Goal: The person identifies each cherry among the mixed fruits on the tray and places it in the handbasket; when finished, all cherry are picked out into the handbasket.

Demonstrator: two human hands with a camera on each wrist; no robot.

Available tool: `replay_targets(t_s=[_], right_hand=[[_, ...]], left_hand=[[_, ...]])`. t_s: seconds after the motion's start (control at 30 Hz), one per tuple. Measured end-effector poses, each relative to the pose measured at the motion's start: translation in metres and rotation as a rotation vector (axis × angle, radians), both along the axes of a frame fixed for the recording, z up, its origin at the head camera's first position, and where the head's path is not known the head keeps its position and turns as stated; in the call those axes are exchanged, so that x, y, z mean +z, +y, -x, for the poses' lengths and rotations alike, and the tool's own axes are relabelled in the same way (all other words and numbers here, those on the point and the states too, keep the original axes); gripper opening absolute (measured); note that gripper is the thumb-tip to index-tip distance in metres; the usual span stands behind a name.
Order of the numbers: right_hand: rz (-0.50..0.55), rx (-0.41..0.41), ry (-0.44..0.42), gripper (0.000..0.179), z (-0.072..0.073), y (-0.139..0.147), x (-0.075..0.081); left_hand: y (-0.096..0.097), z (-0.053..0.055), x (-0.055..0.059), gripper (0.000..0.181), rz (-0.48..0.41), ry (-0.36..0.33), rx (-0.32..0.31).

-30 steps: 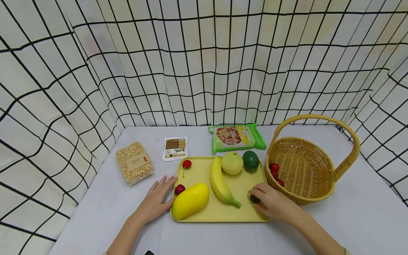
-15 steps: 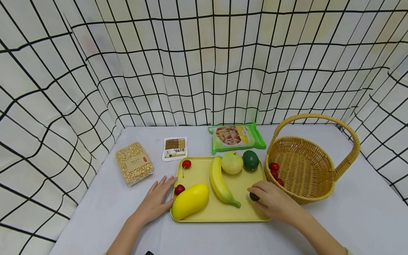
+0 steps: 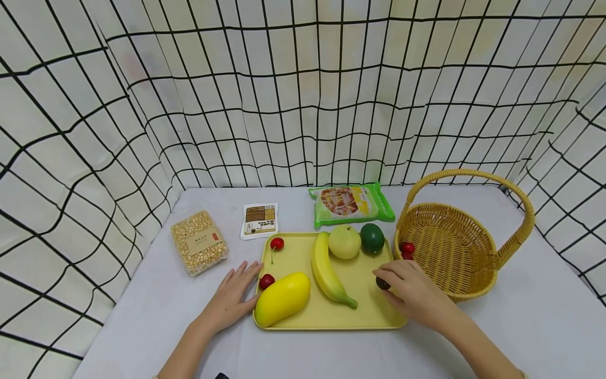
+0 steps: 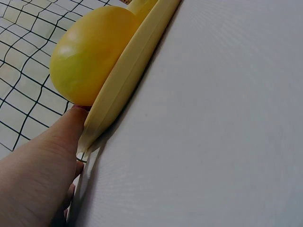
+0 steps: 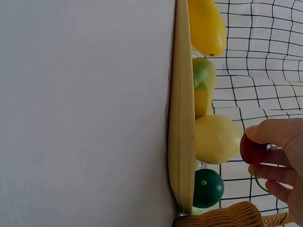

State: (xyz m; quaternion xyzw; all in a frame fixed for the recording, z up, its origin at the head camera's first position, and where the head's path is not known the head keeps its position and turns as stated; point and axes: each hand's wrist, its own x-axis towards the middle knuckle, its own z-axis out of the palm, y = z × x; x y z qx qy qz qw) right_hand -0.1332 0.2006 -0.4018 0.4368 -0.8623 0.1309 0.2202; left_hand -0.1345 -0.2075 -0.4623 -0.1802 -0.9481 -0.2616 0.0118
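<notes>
My right hand (image 3: 412,289) pinches a dark red cherry (image 5: 253,150) between thumb and fingers, over the right side of the yellow tray (image 3: 326,318). The cherry's green stem hangs by the fingers in the right wrist view. My left hand (image 3: 232,300) lies with fingers extended along the tray's left edge, its thumb right by a yellow mango (image 3: 283,299). Also on the tray are a dark red cherry (image 3: 267,281), a bright red cherry (image 3: 277,243), a banana (image 3: 326,268), a pale yellow-green round fruit (image 3: 344,242) and a dark green round fruit (image 3: 372,238).
A wicker basket (image 3: 454,252) with a tall handle stands right of the tray, red fruits (image 3: 407,247) at its left inside. Behind the tray lie a green food packet (image 3: 352,204) and a small white sachet (image 3: 260,221). A bag of corn kernels (image 3: 200,242) lies left.
My right hand, holding the dark cherry, has lifted and shifted a little right and away from me, toward the basket. My left hand has stayed in place.
</notes>
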Motion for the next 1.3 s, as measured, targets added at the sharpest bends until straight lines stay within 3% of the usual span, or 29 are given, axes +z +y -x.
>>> replay_targets(t_s=[0.13,0.27,0.43,0.57,0.67,0.77,0.97,1.13,1.3], right_hand=[[0.005,-0.022,0.021,0.045,0.0,0.004,0.004],[0.022,-0.046,0.022,0.03,0.001,0.01,0.009],[0.055,-0.066,0.049,0.051,0.003,0.017,0.012],[0.055,-0.094,0.054,0.051,0.005,0.022,0.013],[0.055,-0.104,0.063,0.039,0.006,0.026,0.015],[0.062,-0.109,0.079,0.039,0.01,0.03,0.015],[0.08,-0.123,0.108,0.051,0.018,0.039,0.014],[0.059,-0.162,0.081,0.034,0.022,0.047,0.011],[0.02,-0.248,0.024,0.043,0.027,0.054,0.007]], left_hand=[[0.0,0.0,0.0,0.064,0.0,0.001,-0.001],[-0.001,0.0,0.0,0.064,0.0,0.003,-0.002],[-0.001,0.0,-0.001,0.064,0.0,0.006,-0.002],[-0.001,0.001,-0.001,0.063,0.002,0.01,-0.004],[-0.001,0.001,-0.001,0.063,0.004,0.008,-0.006],[0.0,0.0,0.0,0.062,0.006,0.007,-0.008],[-0.001,0.0,-0.001,0.063,-0.003,0.036,-0.009],[-0.001,0.0,-0.001,0.063,-0.005,0.036,-0.009],[-0.001,0.0,0.0,0.062,0.002,0.015,-0.004]])
